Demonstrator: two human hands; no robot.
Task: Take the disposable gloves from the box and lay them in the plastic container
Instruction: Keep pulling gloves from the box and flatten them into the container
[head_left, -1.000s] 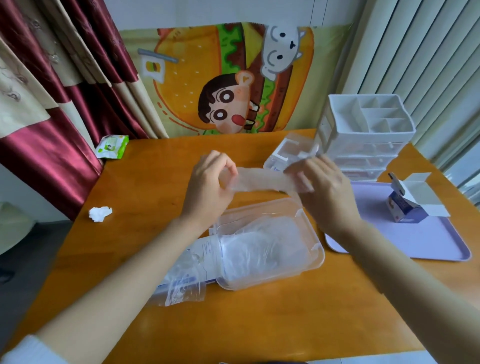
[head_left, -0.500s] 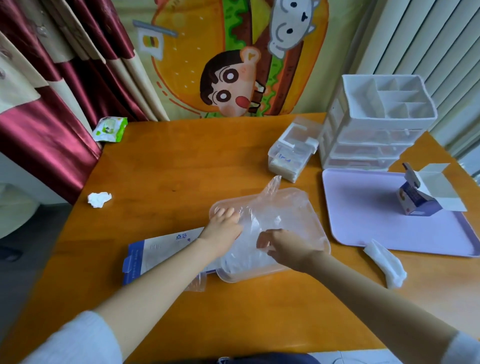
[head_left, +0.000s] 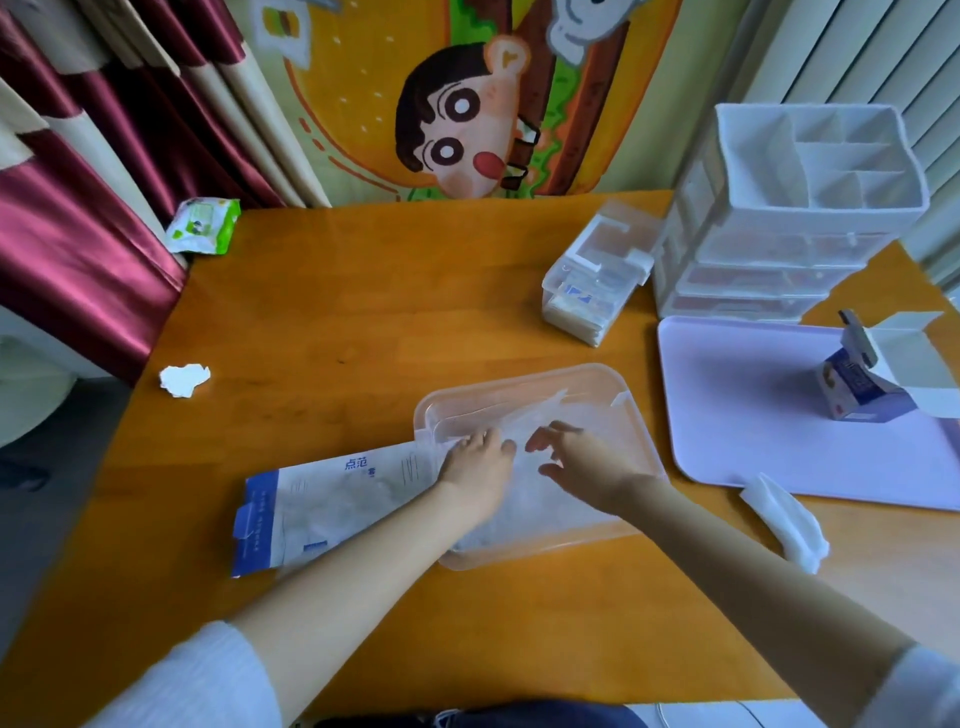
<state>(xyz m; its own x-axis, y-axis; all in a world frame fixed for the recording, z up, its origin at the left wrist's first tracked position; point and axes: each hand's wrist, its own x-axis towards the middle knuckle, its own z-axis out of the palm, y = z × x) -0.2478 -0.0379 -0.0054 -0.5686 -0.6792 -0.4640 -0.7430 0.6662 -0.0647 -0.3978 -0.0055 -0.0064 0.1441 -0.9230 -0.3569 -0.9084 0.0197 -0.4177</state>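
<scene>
Plastic gloves (head_left: 527, 501) flat in container (head_left: 636, 421) under released left grip (head_left: 478, 457); right grip (head_left: 576, 457) released, empty. Note box (head_left: 322, 509) against container's left side, long axis left-right, nearer left grip.

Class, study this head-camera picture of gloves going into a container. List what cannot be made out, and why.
- Head view: how many gloves lie in the container; clear sheets overlap and blur.
- Head view: whether the left hand pinches a glove; its back hides the fingertips.
- Head view: the box's print is too small; the left hand covers its end beside the container.
</scene>
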